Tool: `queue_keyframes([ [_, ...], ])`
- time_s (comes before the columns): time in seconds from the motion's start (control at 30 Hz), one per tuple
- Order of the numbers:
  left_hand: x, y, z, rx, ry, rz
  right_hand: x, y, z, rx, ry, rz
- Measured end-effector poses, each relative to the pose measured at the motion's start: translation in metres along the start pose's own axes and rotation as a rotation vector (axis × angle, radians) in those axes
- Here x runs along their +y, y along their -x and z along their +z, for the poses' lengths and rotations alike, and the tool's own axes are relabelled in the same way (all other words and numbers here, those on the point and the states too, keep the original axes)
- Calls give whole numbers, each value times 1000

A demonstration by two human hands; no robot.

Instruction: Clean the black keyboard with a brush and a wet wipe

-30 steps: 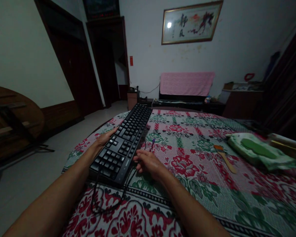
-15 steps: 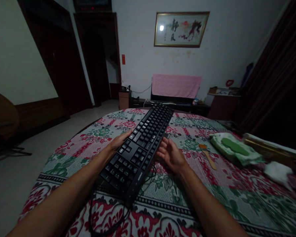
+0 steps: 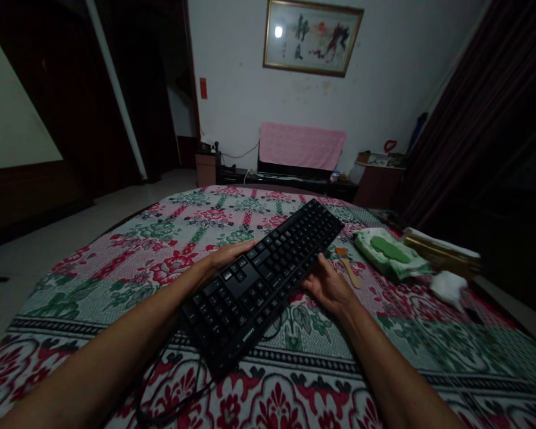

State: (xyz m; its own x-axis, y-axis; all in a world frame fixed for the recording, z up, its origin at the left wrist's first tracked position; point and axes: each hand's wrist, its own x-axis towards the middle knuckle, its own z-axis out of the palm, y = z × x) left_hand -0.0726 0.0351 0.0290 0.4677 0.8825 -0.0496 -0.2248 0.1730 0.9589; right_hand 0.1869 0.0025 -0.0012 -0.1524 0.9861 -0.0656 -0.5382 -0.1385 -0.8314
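A black computer keyboard (image 3: 245,280) is held slantwise above the flowered tablecloth, its number pad end toward me and its other end pointing far right. My left hand (image 3: 231,255) grips its left long edge, with the fingers hidden beneath. At the right long edge, my right hand (image 3: 331,287) has its thumb against the rim and its fingers curled partly under the keyboard. The keyboard's black cable (image 3: 165,411) hangs in a loop at the near end and lies on the cloth.
The flowered tablecloth (image 3: 170,268) covers the table. To the right are a flat brush (image 3: 349,271) with a wooden handle, a green-and-white wipes pack (image 3: 388,253), a gold box (image 3: 442,250) and a crumpled white tissue (image 3: 449,289). A pink cloth (image 3: 301,146) hangs by the far wall.
The keyboard has swung its far end to the right and lies flatter. My right hand, apart from its edge before, has closed onto it. The view has turned right and down.
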Motion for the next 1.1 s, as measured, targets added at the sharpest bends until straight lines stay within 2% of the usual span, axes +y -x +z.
queue_keyframes([
  [0.1,-6,-5,-4,-109,2,-4,2,-2,-6,-3,-1,-8],
  [0.3,-14,-8,-10,-171,140,-97,4,-7,-8,0,-40,-7],
  [0.47,-15,-9,-18,-282,305,-127,0,-10,-9,32,-77,-21],
  [0.7,-10,2,-42,-198,371,-239,-10,-11,-22,187,-166,-152],
  [0.83,-12,7,-49,-99,323,-212,-10,-12,-34,246,-245,-187],
  [1.1,-20,9,-60,-60,314,-157,-6,-14,-44,266,-308,-195],
])
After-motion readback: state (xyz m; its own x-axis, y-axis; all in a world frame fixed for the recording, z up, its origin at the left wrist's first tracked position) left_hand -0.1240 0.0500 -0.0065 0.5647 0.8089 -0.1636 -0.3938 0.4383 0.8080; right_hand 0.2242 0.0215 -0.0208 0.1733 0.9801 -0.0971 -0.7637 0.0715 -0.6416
